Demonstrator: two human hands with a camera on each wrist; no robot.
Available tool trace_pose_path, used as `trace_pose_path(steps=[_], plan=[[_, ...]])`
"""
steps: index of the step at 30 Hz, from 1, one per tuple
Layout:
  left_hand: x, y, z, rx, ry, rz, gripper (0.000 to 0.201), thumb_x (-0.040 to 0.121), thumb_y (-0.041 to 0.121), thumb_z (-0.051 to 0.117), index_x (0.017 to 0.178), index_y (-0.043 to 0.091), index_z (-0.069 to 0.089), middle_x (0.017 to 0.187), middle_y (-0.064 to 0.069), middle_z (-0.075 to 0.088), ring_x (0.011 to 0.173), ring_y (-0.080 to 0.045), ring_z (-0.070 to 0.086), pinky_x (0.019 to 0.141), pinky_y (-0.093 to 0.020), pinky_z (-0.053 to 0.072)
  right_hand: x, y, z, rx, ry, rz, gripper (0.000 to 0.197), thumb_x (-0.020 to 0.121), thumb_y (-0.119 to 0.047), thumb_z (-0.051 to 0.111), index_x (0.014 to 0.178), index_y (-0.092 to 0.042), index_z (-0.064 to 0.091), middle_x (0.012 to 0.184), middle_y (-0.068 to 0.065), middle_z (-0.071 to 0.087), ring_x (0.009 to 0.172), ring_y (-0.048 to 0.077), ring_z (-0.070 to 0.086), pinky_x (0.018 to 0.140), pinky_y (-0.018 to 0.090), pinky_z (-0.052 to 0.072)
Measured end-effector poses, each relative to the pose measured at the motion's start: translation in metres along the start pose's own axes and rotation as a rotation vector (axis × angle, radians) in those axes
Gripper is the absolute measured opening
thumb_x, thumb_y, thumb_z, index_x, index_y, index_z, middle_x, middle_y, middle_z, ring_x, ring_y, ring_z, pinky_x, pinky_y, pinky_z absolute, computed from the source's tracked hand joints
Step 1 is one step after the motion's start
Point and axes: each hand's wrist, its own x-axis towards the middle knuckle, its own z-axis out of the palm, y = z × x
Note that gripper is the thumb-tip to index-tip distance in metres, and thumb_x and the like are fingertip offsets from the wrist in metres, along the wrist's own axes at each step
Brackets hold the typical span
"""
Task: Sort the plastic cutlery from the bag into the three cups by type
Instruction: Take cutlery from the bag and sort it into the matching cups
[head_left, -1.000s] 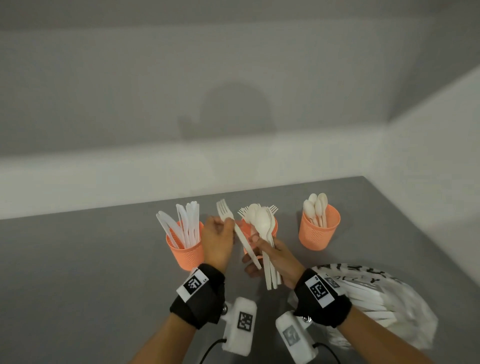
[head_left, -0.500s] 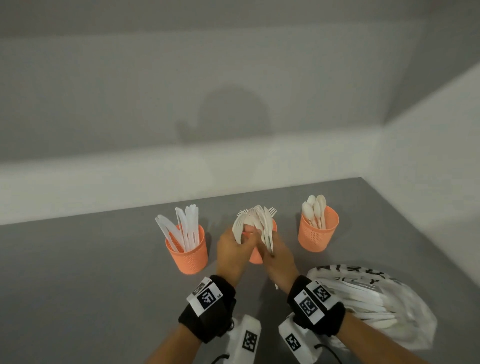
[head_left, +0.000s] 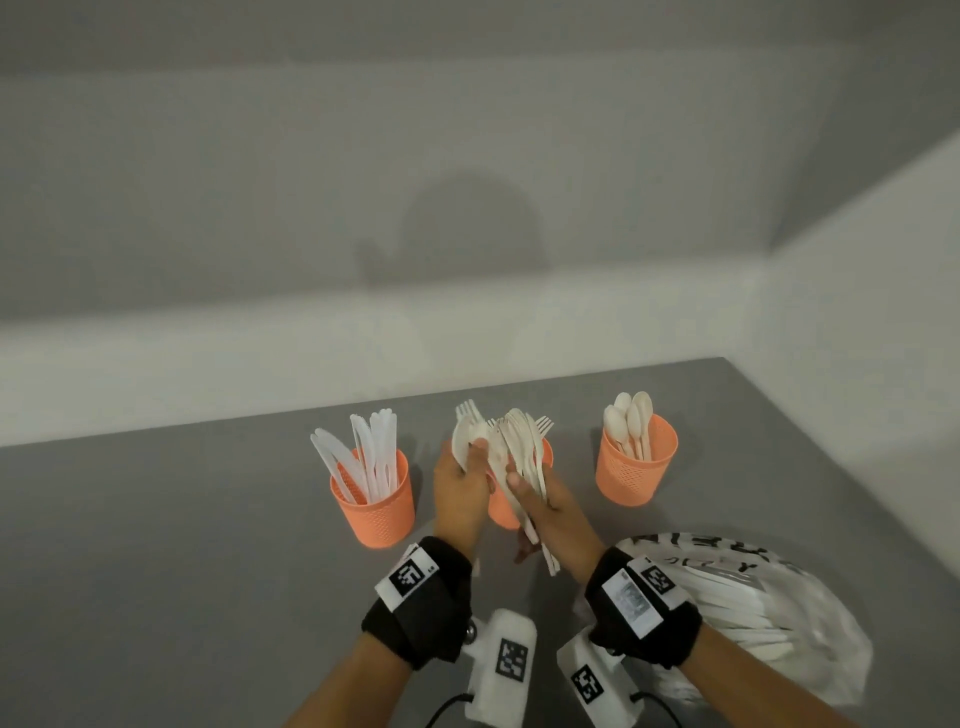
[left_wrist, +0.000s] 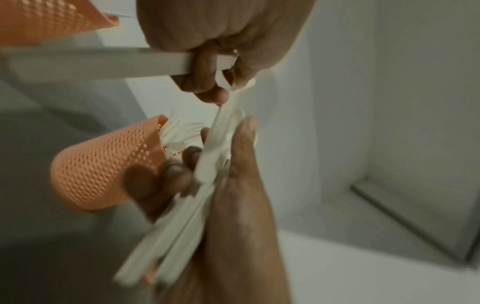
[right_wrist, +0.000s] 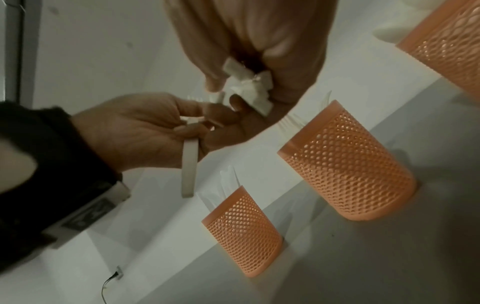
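Three orange mesh cups stand in a row: the knife cup (head_left: 374, 501) on the left, the fork cup (head_left: 500, 512) in the middle, half hidden behind my hands, and the spoon cup (head_left: 636, 467) on the right. My right hand (head_left: 519, 483) grips a bundle of white cutlery (head_left: 527, 457) by the handles, just in front of the fork cup. Beside it, my left hand (head_left: 470, 465) pinches a white spoon (head_left: 461, 441), its bowl pointing up. In the right wrist view the spoon's handle (right_wrist: 189, 164) hangs down from the left hand (right_wrist: 155, 131).
The white plastic bag (head_left: 769, 613), with more cutlery inside, lies on the grey table (head_left: 182, 545) at my right wrist. A white wall borders the table at the back and on the right.
One second ago my left hand held a fork up between the knife and fork cups. It then came to the bundle at the fork cup, and now it holds a spoon instead.
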Motion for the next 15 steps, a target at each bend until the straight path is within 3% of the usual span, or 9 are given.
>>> trace_pose_path(steps=[3, 6, 8, 10, 12, 15], plan=[[0.010, 0.010, -0.008, -0.191, 0.021, -0.166, 0.025, 0.101, 0.020, 0.032, 0.092, 0.006, 0.051, 0.072, -0.005, 0.058, 0.045, -0.003, 0.050, 0.040, -0.014, 0.035, -0.001, 0.002, 0.001, 0.090, 0.022, 0.091, 0.042, 0.099, -0.033, 0.035, 0.133, -0.009, 0.040, 0.056, -0.006, 0.053, 0.041, 0.006, 0.053, 0.043, 0.024, 0.051], [0.016, 0.021, -0.017, -0.351, 0.081, -0.334, 0.033, 0.101, 0.030, 0.030, 0.082, 0.013, 0.050, 0.059, 0.000, 0.042, 0.047, -0.009, 0.040, 0.040, -0.016, 0.034, 0.001, 0.005, 0.001, 0.156, 0.061, 0.142, 0.039, 0.100, -0.028, 0.036, 0.134, -0.008, 0.039, 0.058, 0.000, 0.038, 0.037, 0.008, 0.042, 0.039, 0.024, 0.045], [0.018, 0.024, -0.021, -0.379, 0.083, -0.348, 0.035, 0.099, 0.042, 0.032, 0.084, 0.015, 0.048, 0.055, 0.002, 0.031, 0.039, -0.006, 0.034, 0.036, -0.016, 0.028, 0.001, 0.004, -0.001, 0.128, 0.064, 0.132, 0.036, 0.099, -0.029, 0.038, 0.130, -0.011, 0.044, 0.060, 0.000, 0.037, 0.039, 0.007, 0.035, 0.040, 0.022, 0.037], [0.018, 0.023, -0.025, -0.306, 0.056, -0.335, 0.038, 0.093, 0.048, 0.044, 0.075, 0.015, 0.046, 0.047, 0.004, 0.025, 0.031, -0.005, 0.025, 0.033, -0.016, 0.023, -0.001, 0.003, -0.003, 0.106, 0.061, 0.138, 0.028, 0.098, -0.031, 0.041, 0.111, -0.009, 0.053, 0.061, 0.001, 0.041, 0.039, 0.006, 0.033, 0.041, 0.020, 0.032], [0.018, 0.020, -0.027, -0.191, 0.024, -0.309, 0.041, 0.089, 0.040, 0.056, 0.062, 0.016, 0.038, 0.037, 0.007, 0.024, 0.029, -0.006, 0.022, 0.034, -0.017, 0.022, -0.002, 0.002, -0.006, 0.084, 0.061, 0.144, 0.026, 0.097, -0.032, 0.043, 0.094, -0.008, 0.053, 0.061, 0.001, 0.049, 0.038, 0.006, 0.034, 0.040, 0.019, 0.030], [0.014, 0.017, -0.024, -0.062, 0.002, -0.214, 0.031, 0.092, 0.026, 0.055, 0.065, 0.012, 0.047, 0.037, 0.007, 0.034, 0.029, -0.003, 0.028, 0.034, -0.015, 0.027, -0.003, 0.001, -0.006, 0.062, 0.062, 0.111, 0.023, 0.097, -0.027, 0.046, 0.104, -0.005, 0.051, 0.064, -0.001, 0.058, 0.037, 0.004, 0.037, 0.037, 0.016, 0.029]])
